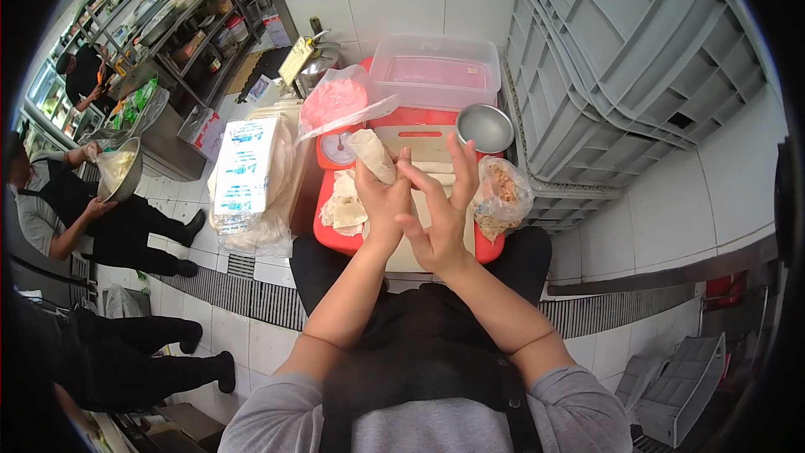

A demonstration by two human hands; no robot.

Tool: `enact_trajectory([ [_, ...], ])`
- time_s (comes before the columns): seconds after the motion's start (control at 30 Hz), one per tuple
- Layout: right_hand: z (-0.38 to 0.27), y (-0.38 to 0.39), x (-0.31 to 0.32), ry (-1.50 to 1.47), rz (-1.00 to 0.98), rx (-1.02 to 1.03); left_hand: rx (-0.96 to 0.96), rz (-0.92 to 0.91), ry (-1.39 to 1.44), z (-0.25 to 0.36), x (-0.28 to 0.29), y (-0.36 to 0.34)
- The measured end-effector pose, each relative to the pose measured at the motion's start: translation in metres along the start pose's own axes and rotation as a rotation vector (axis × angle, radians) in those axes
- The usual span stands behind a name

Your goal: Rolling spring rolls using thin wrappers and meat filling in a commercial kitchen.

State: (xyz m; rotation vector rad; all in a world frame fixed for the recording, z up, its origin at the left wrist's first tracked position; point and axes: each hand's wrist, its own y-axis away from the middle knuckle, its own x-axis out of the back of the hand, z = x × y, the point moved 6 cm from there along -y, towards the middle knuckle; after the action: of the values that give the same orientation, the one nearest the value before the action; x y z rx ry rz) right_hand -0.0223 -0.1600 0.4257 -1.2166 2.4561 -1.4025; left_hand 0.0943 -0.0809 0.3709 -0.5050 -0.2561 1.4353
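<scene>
My left hand (387, 205) is closed around a pale, uncooked spring roll (371, 155), held up above the work surface. Close beside it, my right hand (443, 222) is raised with its fingers spread and nothing in them. Beneath both hands lies a beige board (412, 260) on a red stand (329, 239). More pale rolls (436, 169) rest on the board, partly hidden by my fingers. A pile of thin wrapper sheets (344, 205) sits left of my left hand. Right of my right hand is a clear bag of brownish shredded filling (503, 193).
A metal bowl (485, 128), clear plastic bin (436, 63), pink-lined bag (335, 105) and dial scale (338, 148) stand beyond. Packaged sheets (246, 166) are stacked left; grey crates (579, 134) rise right. Co-workers occupy the left, one holding a bowl (124, 169).
</scene>
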Motion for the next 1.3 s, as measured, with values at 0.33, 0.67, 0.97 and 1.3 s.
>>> enact_trajectory([
  [0.33,0.007,-0.006,0.001,0.356,-0.049,0.163,0.166,0.002,0.259,0.02,-0.015,0.001],
  [0.67,0.003,-0.001,0.002,0.266,0.014,0.233,0.202,0.004,0.237,0.012,-0.012,0.0],
  [0.97,0.012,0.009,-0.002,0.205,0.029,0.137,0.23,0.014,0.256,0.015,-0.014,0.002],
  [1.3,0.014,0.0,0.003,0.379,-0.023,0.159,0.173,-0.003,0.212,0.019,-0.017,0.003],
])
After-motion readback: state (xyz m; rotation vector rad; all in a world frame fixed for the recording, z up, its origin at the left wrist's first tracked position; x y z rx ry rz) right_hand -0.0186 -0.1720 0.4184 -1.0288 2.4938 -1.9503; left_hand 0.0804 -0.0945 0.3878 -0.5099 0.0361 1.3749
